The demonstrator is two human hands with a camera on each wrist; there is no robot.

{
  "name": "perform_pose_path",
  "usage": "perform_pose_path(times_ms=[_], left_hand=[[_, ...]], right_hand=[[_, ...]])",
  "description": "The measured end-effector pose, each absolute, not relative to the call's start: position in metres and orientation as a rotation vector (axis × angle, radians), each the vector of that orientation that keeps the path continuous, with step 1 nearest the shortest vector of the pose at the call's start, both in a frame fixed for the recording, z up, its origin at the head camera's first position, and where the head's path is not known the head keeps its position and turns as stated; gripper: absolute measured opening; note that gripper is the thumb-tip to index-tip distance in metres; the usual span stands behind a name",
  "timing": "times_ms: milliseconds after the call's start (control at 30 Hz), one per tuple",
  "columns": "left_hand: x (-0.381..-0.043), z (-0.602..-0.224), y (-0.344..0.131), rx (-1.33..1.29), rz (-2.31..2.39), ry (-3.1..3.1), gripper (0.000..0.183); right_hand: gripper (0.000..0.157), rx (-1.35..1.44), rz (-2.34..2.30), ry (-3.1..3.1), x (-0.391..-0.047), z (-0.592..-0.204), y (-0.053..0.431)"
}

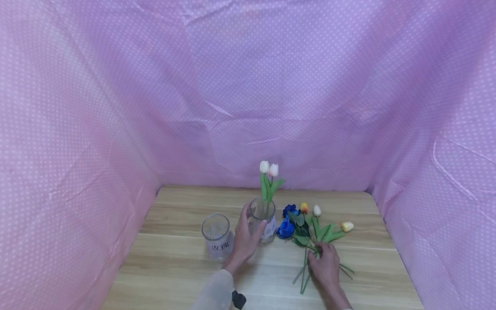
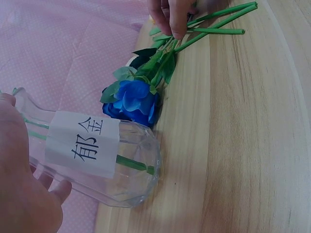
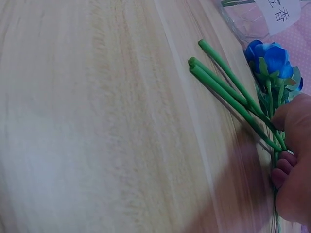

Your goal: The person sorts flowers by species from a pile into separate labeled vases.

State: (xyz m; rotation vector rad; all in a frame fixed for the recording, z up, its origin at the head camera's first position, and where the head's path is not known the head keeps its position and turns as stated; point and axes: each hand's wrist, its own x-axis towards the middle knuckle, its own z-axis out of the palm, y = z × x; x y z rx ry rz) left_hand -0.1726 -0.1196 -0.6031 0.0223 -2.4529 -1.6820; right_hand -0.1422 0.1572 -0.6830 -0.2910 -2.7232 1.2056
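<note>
My left hand (image 1: pixel 247 241) holds a clear glass vase (image 2: pixel 138 189) around its side, fingers behind it and thumb in front. The vase bears a white paper label (image 2: pixel 82 144) with dark characters, and two pale pink-white tulips (image 1: pixel 264 167) stand in it. To the right, my right hand (image 1: pixel 326 266) pinches green flower stems (image 3: pixel 226 90) where they cross on the table. Above that hand in the head view lie blue roses (image 1: pixel 286 229), an orange-yellow tulip (image 1: pixel 304 208), a white tulip (image 1: pixel 317 211) and a pale yellow tulip (image 1: pixel 346 227). The roses lie close beside the held vase.
A second glass vase (image 1: pixel 216 235), also labelled, stands left of my left hand with no flowers in it. The wooden table (image 1: pixel 166 270) ends at pink dotted cloth (image 1: pixel 249 105) hanging at the back and both sides. A dark patch (image 1: pixel 239 299) shows by my left sleeve.
</note>
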Motion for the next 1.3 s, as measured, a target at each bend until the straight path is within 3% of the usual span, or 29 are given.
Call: perform_pose_path(times_ms=[467, 733, 1300], left_hand=[[-0.171, -0.602, -0.119, 0.031, -1.684, -2.453, 0.083], [-0.171, -0.602, -0.12, 0.031, -1.685, -2.453, 0.084], [-0.171, -0.602, -0.12, 0.023, -1.681, -2.45, 0.082]], right_hand=[[0.041, -0.403, 1.377, -2.701, -0.141, -0.678, 0.164], [0.032, -0.428, 1.479, -2.613, -0.14, -0.672, 0.167], [0.043, -0.546, 1.809, -2.499, -0.141, -0.657, 0.175]])
